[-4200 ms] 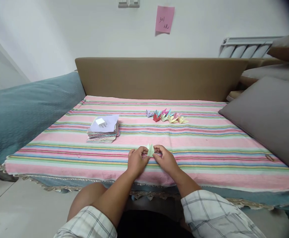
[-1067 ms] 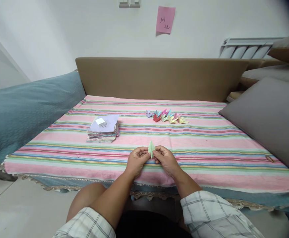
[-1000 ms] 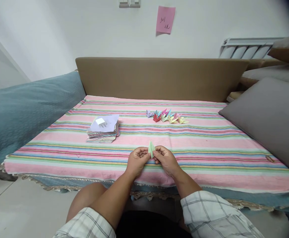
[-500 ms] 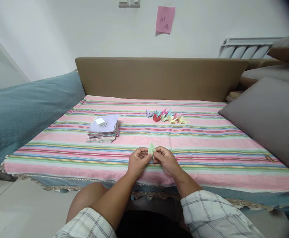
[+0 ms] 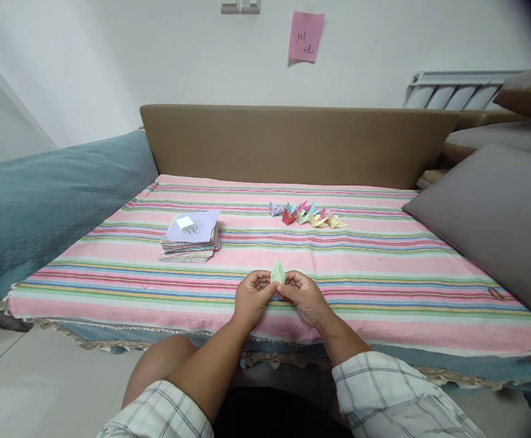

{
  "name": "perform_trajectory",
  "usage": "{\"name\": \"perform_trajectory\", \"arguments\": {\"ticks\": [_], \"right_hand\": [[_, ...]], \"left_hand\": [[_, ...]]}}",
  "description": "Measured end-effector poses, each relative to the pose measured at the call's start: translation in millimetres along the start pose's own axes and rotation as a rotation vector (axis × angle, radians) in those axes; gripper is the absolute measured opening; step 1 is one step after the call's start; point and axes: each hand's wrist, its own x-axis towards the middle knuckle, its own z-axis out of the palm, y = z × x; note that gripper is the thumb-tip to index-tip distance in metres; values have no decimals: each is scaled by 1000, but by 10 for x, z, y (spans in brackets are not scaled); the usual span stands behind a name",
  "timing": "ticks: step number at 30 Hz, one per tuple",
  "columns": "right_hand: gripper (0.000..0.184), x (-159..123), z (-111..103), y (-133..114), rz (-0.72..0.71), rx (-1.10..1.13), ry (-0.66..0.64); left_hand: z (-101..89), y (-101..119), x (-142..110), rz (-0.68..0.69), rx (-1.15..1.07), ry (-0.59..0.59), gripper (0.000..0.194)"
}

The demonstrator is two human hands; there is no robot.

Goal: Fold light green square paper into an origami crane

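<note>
A small piece of folded pale green paper (image 5: 278, 273) is pinched between my two hands, its pointed tip facing away from me. My left hand (image 5: 253, 298) grips its left side, thumb on the front face. On the opposite side, my right hand (image 5: 305, 297) presses it with the thumb, and the two thumb tips meet near the lower end. My fingers cover the paper's lower part. Both hands are above the near part of the striped cloth (image 5: 356, 261). Farther back, several folded paper cranes (image 5: 302, 216) in mixed colours lie in a cluster.
To the left stands a stack of square paper (image 5: 190, 248) with a white plug adapter (image 5: 185, 224) on top. Large grey cushions (image 5: 488, 213) fill the right side. A brown backrest (image 5: 292, 146) runs along the back, and a blue-covered armrest (image 5: 64, 194) bounds the left.
My right thumb has slid down and left to the paper's lower end, against my left thumb. More of the paper's face shows now. The view has shifted slightly.
</note>
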Motion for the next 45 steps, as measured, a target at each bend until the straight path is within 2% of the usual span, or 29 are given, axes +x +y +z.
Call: {"name": "perform_trajectory", "arguments": {"ticks": [6,14,20,24,26,33,40,45], "right_hand": [[31,23,-18,49,-57,-83,2],[27,24,-41,41,-41,-31,10],[29,16,-23,-5,-38,-13,-4],[30,10,-14,-39,-29,-30,11],[30,12,-8,-45,-30,-34,22],[31,36,-8,-1,-29,-65,75],[24,40,-58,8,-79,-101,52],[25,32,-38,-10,-147,-121,3]], "left_hand": [[41,76,-61,38,151,-5,21],[25,100,-43,40,111,-20,22],[8,90,-4,-82,-39,-33,47],[17,142,-7,-134,-35,-181,34],[22,154,-14,-133,-65,-214,26],[30,158,-26,-149,-104,-184,28],[-7,188,3,-278,-137,-196,32],[-18,151,11,-200,-48,-160,27]]}}
